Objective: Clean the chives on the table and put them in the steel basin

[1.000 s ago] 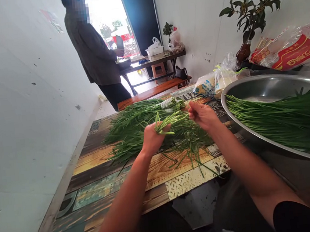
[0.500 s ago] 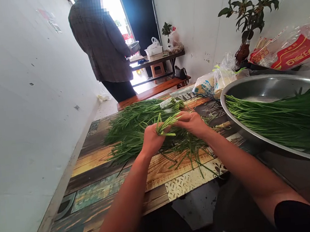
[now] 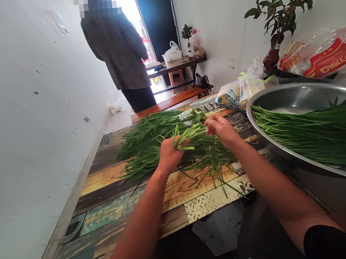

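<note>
Short black sleeves (image 3: 325,238), bare forearms (image 3: 146,212) and hands (image 3: 168,154)

Chives (image 3: 148,133) dk grn w/ lt grn stems (image 3: 192,133), tabletop (image 3: 104,178) multicol. plank print, basin (image 3: 281,97) silver-gry.

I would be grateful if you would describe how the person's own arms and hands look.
The left hand and right hand are ungloved, and no watch or bracelet shows on either wrist. The forearms are bare up to plain black sleeves, seen only at the picture's lower edge.

Likely an eatery: tables (image 3: 104,180), bench (image 3: 164,104)
</note>
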A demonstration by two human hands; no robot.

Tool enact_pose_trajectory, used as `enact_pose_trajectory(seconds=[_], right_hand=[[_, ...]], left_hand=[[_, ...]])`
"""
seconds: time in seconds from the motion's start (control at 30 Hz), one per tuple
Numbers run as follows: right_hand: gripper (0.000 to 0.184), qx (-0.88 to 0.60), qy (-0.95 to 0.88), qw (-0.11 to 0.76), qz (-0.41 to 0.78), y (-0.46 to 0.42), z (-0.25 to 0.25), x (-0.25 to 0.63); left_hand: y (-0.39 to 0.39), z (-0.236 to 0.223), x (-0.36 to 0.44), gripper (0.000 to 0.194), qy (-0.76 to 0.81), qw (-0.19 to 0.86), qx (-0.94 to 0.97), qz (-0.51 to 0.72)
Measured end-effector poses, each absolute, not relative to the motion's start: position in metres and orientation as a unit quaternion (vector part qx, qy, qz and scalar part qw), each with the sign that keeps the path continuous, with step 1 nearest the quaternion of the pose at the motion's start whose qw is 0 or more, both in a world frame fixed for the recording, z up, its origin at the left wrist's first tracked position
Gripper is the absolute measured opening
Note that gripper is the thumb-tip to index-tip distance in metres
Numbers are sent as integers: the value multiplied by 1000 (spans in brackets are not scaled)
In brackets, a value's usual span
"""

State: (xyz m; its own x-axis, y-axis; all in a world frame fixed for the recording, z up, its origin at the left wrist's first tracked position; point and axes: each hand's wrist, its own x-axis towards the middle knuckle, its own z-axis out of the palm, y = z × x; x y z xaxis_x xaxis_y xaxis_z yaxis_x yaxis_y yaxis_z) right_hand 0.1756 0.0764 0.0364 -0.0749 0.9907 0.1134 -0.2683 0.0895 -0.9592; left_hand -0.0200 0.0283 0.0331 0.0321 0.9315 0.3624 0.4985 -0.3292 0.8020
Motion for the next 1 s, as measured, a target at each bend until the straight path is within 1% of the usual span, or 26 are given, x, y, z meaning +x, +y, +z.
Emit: enact_pose_trajectory(seconds=[0.1,0.17,0.23,0.33,0.5,0.53,0.63,0.77,0.83,0.93,0.97,1.0], right_hand=[[36,-341,-523,487,611,71,37,170],[30,-327,-525,449,645,68,38,169],[27,-329,-499,458,658,68,39,171],[32,-350,-480,496,633,68,40,173],[40,-410,-506,462,602,67,36,168],[37,-405,-499,465,609,67,35,166],[20,-354,-466,478,654,68,32,162],[19,-288,-410,443,743,72,32,166],[20,-261,-392,446,761,74,32,168],[34,-234,-468,471,711,72,29,165],[37,-234,-510,475,678,71,26,162],[36,-240,-547,477,644,70,23,159]], left_hand=[[28,34,-20,29,534,238,674,453],[28,34,-20,30,535,236,671,454],[28,34,-21,29,534,236,674,453],[28,33,-20,28,534,232,675,453],[27,35,-20,32,539,225,678,447],[27,35,-20,32,540,220,678,448],[27,36,-20,32,539,213,676,455],[27,35,-21,32,533,217,672,466],[28,35,-22,32,532,217,669,471],[29,34,-22,32,530,223,673,465],[29,33,-22,33,529,225,678,458],[29,33,-22,33,526,228,684,452]])
